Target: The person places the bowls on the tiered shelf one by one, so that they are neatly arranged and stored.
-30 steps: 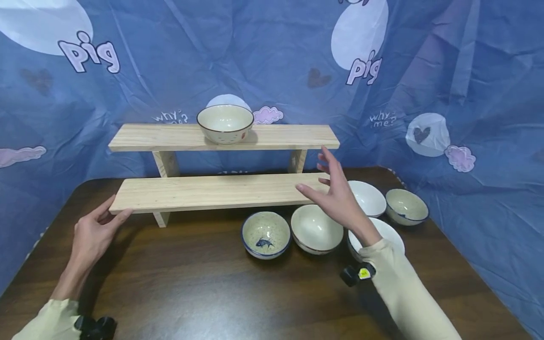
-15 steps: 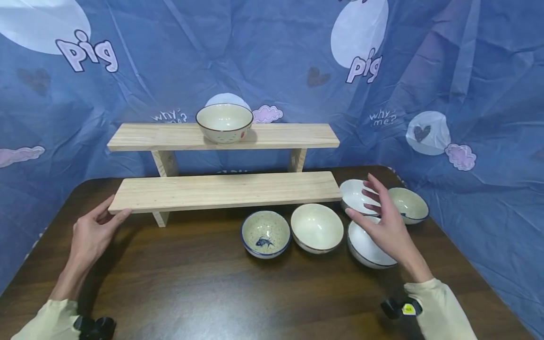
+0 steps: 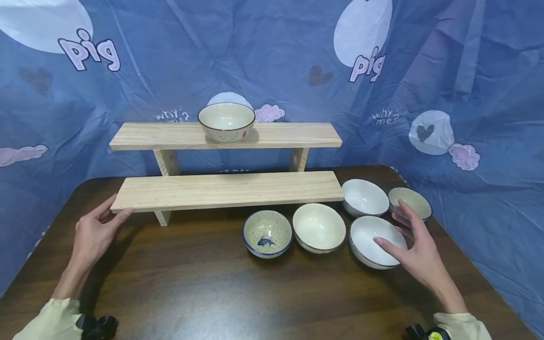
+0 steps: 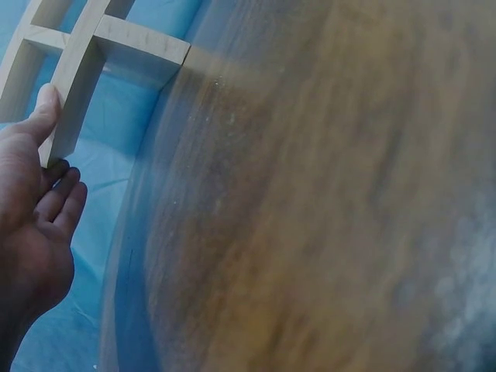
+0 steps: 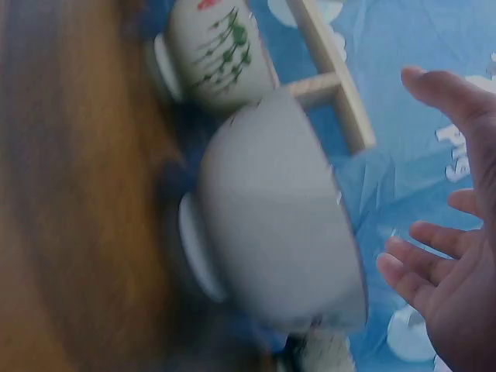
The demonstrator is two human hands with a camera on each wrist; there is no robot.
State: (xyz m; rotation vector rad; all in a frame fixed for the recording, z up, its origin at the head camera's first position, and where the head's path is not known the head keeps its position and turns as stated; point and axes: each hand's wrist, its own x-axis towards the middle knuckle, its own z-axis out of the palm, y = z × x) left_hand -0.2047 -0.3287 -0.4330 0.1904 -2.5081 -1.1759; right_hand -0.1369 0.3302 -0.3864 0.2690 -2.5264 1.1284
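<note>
My left hand (image 3: 92,237) grips the left end of the lower board of a two-tier wooden shelf (image 3: 229,190), thumb at the front edge and fingers at the end. In the left wrist view, the thumb lies against the board (image 4: 71,97) and the fingers curl beneath its end. My right hand (image 3: 425,259) hovers over the right rim of a white bowl (image 3: 374,241), fingers spread and holding nothing. The right wrist view shows that bowl (image 5: 279,217) from the side, apart from the hand. A cream bowl (image 3: 226,123) with a dark rim sits on the upper board.
Left of the white bowl stand a cream bowl (image 3: 318,226) and a speckled bowl with a blue fish (image 3: 267,231). Behind it are another white bowl (image 3: 364,197) and a greenish bowl (image 3: 411,200), partly behind my right fingers. A blue printed cloth (image 3: 272,56) hangs behind the brown table (image 3: 212,283).
My right hand has moved right and toward me, from the shelf's right end to above the nearer white bowl. The left hand keeps its place on the board.
</note>
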